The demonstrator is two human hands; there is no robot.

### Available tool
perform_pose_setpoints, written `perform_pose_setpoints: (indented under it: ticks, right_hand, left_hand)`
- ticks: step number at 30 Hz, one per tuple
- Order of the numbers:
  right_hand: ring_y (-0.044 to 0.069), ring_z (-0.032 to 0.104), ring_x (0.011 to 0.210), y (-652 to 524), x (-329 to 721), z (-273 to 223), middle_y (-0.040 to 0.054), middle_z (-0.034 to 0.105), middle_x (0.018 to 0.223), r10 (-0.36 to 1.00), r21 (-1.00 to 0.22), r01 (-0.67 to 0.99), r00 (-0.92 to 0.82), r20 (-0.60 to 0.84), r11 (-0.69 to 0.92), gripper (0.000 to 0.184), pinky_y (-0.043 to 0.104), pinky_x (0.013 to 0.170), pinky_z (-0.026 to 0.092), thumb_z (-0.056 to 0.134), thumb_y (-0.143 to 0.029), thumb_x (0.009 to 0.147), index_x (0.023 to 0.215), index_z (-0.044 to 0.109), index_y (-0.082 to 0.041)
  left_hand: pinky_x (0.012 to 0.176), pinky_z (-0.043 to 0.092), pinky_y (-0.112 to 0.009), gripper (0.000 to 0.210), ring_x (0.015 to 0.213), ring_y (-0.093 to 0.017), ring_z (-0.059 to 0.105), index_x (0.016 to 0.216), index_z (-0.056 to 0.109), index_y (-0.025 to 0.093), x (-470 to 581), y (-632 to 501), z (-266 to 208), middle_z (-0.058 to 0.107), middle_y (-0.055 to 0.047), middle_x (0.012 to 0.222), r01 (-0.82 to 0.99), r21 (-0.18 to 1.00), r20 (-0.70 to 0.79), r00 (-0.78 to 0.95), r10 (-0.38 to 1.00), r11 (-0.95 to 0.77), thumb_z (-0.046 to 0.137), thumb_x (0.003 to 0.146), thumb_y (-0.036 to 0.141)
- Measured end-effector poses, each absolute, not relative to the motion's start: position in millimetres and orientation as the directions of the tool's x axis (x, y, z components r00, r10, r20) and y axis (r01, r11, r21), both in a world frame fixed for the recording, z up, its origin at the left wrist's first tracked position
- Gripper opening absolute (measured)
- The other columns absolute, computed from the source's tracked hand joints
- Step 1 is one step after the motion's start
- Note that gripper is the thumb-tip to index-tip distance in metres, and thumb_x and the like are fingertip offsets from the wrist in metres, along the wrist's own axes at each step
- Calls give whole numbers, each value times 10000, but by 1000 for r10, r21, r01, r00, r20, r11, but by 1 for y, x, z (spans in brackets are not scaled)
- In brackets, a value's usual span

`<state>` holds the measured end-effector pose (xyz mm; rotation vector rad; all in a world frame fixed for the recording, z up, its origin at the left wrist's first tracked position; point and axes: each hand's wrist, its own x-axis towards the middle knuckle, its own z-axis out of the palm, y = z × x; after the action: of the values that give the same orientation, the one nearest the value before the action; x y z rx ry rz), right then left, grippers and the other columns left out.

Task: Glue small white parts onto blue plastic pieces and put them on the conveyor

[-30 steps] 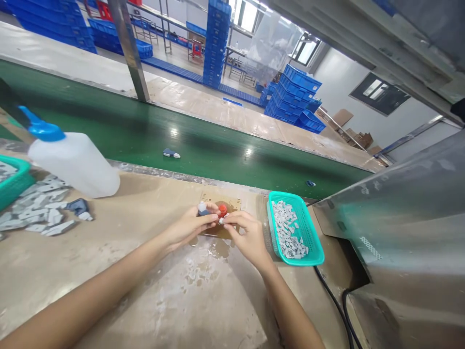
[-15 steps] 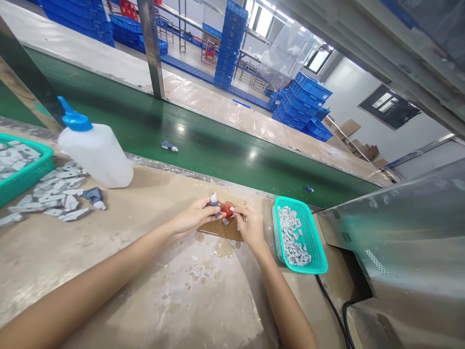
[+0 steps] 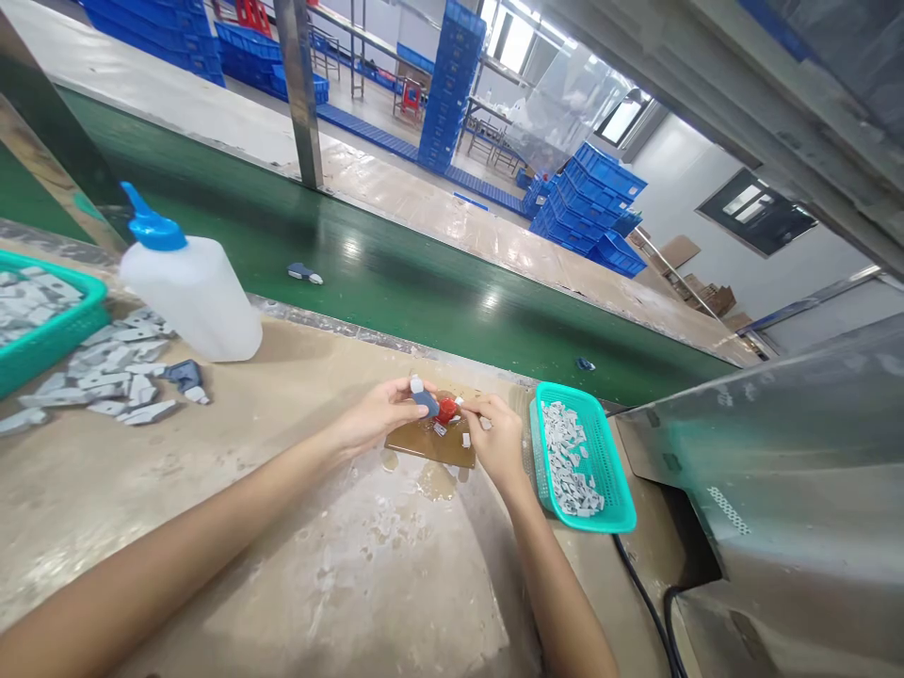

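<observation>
My left hand [image 3: 385, 414] is closed on a dark blue-grey plastic part [image 3: 425, 400] with a light grey end. My right hand [image 3: 498, 433] is in a pinch, its fingertips at a small white piece [image 3: 459, 402]. Between the hands is a red object [image 3: 447, 411], close to the blue-grey part; its kind is hard to make out. Under them lies a wet brown board [image 3: 424, 449] with a few small light pieces [image 3: 466, 440] on it.
At right stands a green basket [image 3: 620, 471] of small grey pieces. Left are a white squeeze bottle [image 3: 194, 297], loose grey parts [image 3: 105, 377], another blue-grey part [image 3: 185, 379] and a green tray [image 3: 71, 330]. Beyond, a green conveyor belt [image 3: 395, 282] carries a part [image 3: 305, 274].
My left hand has turned the blue-grey part so its broad face shows. My right hand has shifted slightly right with the small white piece. Parts on the belt have moved left.
</observation>
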<state>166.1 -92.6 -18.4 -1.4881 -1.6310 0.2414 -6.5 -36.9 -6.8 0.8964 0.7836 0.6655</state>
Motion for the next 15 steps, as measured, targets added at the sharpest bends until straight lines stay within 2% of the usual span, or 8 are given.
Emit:
perform_pose_setpoints:
  ticks: [4, 7, 10, 15]
  right_hand:
    - [149, 598, 668, -100, 156, -11, 31, 624, 723, 886, -865, 429, 248, 391, 261, 99, 261, 593, 516, 597, -167, 715, 723, 688, -204]
    - [146, 601, 685, -105, 146, -10, 32, 619, 757, 905, -919, 281, 247, 347, 276, 101, 262, 608, 524, 620, -178, 701, 762, 693, -211]
    - [150, 602, 707, -108, 141, -11, 34, 613, 755, 912, -916, 296, 226, 342, 270, 107, 274, 635, 521, 618, -171, 703, 763, 697, -212]
    - [149, 587, 736, -113, 136, -10, 37, 611, 781, 906, -863, 436, 203, 371, 255, 141, 288, 681, 502, 589, -157, 739, 808, 698, -214]
  left_hand:
    - [919, 373, -378, 363, 868, -191, 597, 881, 610, 154, -6, -38, -7, 667, -38, 869, -123, 896, -290, 565, 773, 427, 731, 545, 214]
    - [902, 388, -375, 370, 859, -195, 607, 876, 607, 157, -6, -38, -9, 674, -43, 875, -137, 894, -278, 576, 769, 426, 738, 538, 233]
    - [887, 407, -364, 371, 837, -189, 619, 879, 608, 157, -6, -40, -8, 681, -46, 883, -164, 886, -265, 589, 764, 434, 742, 541, 230]
    - [823, 457, -329, 354, 780, -167, 629, 859, 621, 162, -6, -45, -3, 689, -33, 849, -182, 846, -308, 601, 738, 502, 755, 535, 207]
